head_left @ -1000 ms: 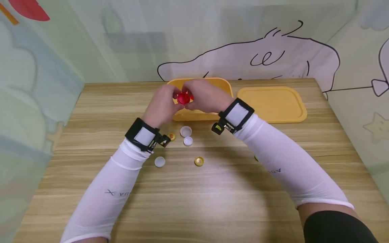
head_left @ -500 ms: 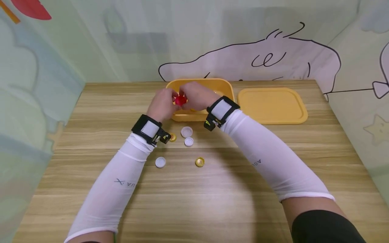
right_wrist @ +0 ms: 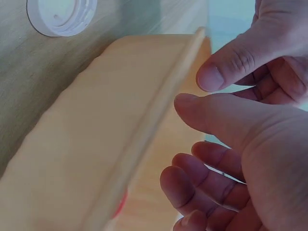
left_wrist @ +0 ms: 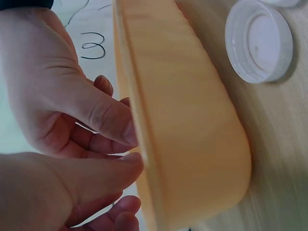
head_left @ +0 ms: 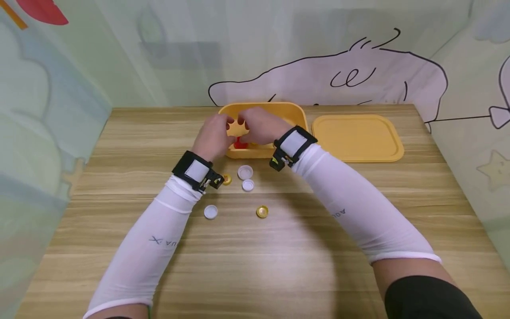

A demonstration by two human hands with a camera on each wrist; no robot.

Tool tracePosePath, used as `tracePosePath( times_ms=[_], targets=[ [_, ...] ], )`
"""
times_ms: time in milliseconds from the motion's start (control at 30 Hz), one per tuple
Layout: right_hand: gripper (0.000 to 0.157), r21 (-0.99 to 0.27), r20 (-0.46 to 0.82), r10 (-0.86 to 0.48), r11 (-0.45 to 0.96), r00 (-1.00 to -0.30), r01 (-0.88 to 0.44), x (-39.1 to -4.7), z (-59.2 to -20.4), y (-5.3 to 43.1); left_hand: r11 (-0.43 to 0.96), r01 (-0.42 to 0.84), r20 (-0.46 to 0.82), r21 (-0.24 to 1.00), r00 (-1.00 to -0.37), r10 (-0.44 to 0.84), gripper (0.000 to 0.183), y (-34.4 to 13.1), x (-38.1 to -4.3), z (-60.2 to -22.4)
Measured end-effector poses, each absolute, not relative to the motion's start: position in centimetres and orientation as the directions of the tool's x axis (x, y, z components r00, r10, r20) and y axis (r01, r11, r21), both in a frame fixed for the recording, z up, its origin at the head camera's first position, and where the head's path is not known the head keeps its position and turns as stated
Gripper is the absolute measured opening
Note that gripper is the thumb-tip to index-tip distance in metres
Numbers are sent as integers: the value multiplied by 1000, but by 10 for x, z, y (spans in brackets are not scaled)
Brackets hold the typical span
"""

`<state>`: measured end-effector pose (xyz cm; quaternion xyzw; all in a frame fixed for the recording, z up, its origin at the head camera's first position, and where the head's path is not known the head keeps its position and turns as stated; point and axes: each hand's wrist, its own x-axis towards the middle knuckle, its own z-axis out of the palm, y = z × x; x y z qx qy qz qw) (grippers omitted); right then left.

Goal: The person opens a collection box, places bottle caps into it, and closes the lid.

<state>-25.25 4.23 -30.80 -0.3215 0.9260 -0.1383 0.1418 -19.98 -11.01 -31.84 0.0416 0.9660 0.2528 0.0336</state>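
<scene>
Your left hand (head_left: 212,138) and right hand (head_left: 262,126): thumbs and fingers apart, over the yellow box (head_left: 255,154); red cap (head_left: 240,144) inside it, below.

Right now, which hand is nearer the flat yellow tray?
Right: the right hand is over the yellow bin, left of the tray; the left hand, at the bin's left end, is farther.
</scene>
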Motion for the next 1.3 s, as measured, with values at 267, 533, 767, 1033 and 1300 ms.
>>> tracePosePath(
  times_ms=[267, 533, 767, 1033, 1300],
  targets=[
    [49, -348, -87, -693, 695, -716, -630, -228, -286, 58, 839, 212, 91, 501, -977, 192, 43, -107, -175, -301],
    [48, -317, -44, -720, 668, -693, -673, -184, -273, 85, 792, 303, 103, 530, -950, 294, 45, -101, -128, -291],
    [49, -345, -130, -739, 659, -661, -668, -147, -295, 114, 758, 305, 7, 576, -930, 368, 50, -96, -90, -315],
    [43, -410, -160, -780, 610, -605, -678, -117, -333, 125, 763, 323, -91, 560, -891, 444, 50, -79, -69, -350],
    [37, -453, -161, -774, 609, -613, -651, -104, -356, 125, 784, 317, -124, 535, -887, 444, 41, -70, -61, -368]
  ],
)
